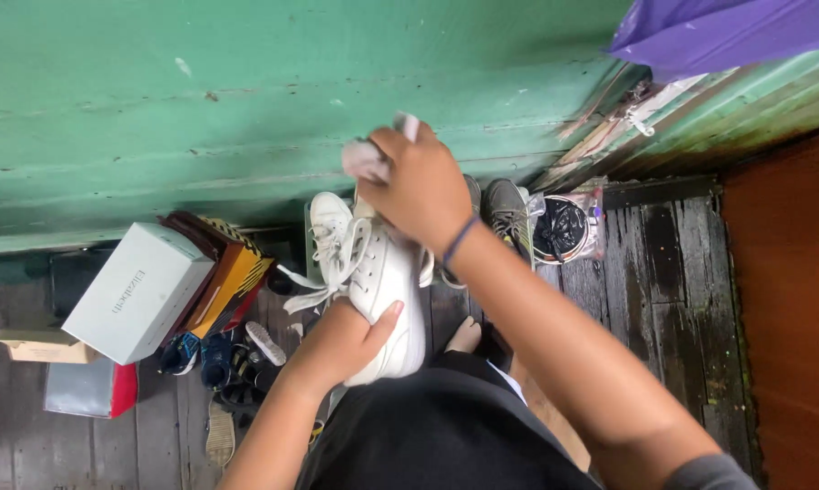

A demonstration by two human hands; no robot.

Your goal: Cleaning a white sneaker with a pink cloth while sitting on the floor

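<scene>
My left hand (341, 340) grips a white lace-up sneaker (387, 281) by its heel, thumb across the side, holding it up over my lap. The sneaker's toe points away from me and its white laces (323, 272) hang loose to the left. At the toe end, my right hand (419, 186) is closed on a small crumpled pale cloth (366, 159) and presses it against the shoe. A blue band circles my right wrist. A second white sneaker (326, 222) sits just behind the held one.
A green plank wall (246, 100) fills the top. Shoe boxes (142, 290) lean at the left beside dark shoes (224, 358) on the wooden floor. Grey sneakers (509, 213) and a black bag in a clear bucket (564, 227) stand at right. Purple cloth (718, 32) hangs above.
</scene>
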